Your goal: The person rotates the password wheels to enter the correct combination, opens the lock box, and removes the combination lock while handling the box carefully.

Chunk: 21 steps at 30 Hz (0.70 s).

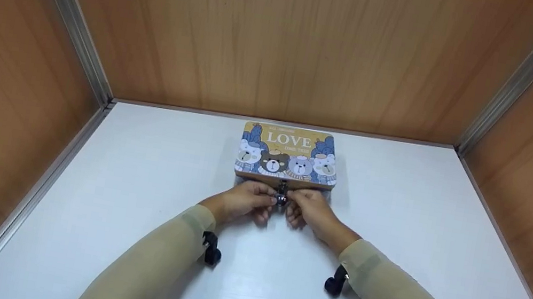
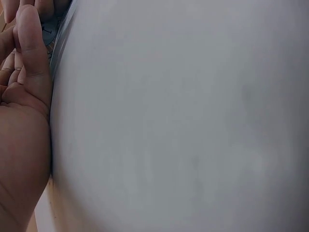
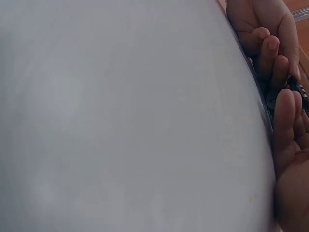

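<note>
A tin box (image 1: 288,156) with bears and the word LOVE on its lid lies closed near the back of the table. At the middle of its front side hangs a small, shiny dark padlock (image 1: 281,199). From the left, my left hand (image 1: 247,200) pinches it between thumb and forefinger. My right hand (image 1: 313,211) grips its upper right side, the other fingers curled beneath. In the right wrist view the padlock (image 3: 271,100) shows partly between both hands. Whether its shackle passes through the box's latch is too small to tell.
The white table (image 1: 242,297) has wood-grain panels on three sides, with the back panel (image 1: 285,39) just behind the box. Metal rails (image 1: 69,19) run along the panel joints. A small black camera mount (image 1: 212,250) sits at each wrist.
</note>
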Tool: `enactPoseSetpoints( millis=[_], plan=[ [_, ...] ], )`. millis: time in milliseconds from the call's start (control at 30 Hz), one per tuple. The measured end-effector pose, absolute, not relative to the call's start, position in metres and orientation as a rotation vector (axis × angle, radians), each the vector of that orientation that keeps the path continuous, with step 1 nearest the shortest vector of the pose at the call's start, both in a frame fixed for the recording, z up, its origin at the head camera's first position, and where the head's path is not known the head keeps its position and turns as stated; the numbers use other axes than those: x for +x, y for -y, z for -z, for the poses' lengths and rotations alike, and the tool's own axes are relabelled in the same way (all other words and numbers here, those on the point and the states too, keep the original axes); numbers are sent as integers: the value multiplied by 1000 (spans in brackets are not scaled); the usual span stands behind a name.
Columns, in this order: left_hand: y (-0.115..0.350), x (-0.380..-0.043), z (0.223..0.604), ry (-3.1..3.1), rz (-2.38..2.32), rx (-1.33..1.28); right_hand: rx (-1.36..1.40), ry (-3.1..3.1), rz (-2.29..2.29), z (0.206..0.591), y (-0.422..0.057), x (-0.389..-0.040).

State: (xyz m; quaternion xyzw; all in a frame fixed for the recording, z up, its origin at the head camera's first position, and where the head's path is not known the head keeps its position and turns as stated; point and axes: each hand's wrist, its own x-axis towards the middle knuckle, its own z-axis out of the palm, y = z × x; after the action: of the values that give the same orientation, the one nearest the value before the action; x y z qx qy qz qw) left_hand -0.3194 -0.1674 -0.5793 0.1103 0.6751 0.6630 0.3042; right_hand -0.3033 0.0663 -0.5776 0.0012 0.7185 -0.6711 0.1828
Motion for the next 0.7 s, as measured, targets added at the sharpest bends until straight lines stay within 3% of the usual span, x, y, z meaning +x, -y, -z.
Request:
enactPoseSetpoints(
  millis=[700],
  plan=[
    [166, -320, 580, -1769, -1763, 299, -75, -2127, 1837, 581, -68, -302]
  ],
)
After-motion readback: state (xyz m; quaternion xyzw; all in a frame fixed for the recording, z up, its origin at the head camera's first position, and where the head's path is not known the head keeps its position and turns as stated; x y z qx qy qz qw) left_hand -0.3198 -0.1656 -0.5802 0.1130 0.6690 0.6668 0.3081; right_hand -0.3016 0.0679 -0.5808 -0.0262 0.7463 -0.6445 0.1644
